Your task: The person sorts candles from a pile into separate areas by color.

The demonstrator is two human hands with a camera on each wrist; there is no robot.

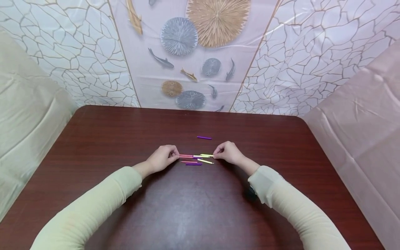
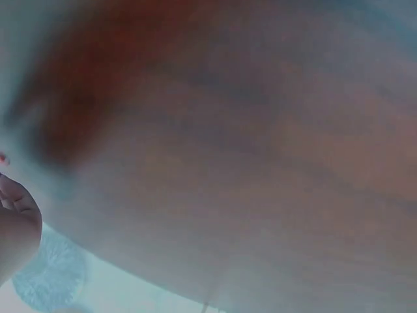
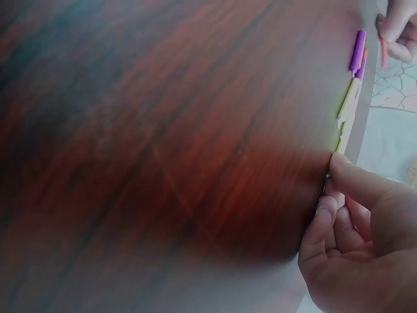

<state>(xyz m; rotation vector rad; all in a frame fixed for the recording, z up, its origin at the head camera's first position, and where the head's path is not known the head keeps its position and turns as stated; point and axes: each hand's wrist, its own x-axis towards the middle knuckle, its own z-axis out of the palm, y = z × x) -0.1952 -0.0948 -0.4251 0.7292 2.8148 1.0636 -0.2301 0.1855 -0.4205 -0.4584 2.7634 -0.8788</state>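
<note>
My left hand pinches the left end of a thin pinkish-red stick between thumb and fingertips. Across from it, my right hand pinches the right end of a yellow stick. Between the hands, the red and yellow sticks line up with other short sticks close by. Just nearer to me lie a second red stick, a purple stick and a slanted yellow stick. The right wrist view shows the right thumb at the yellow stick's end. Only part of the left hand appears in its wrist view.
Beyond the hands lies one separate purple stick. The dark brown table has rounded far corners. A patterned cloth hangs behind it, with pale drapes on both sides.
</note>
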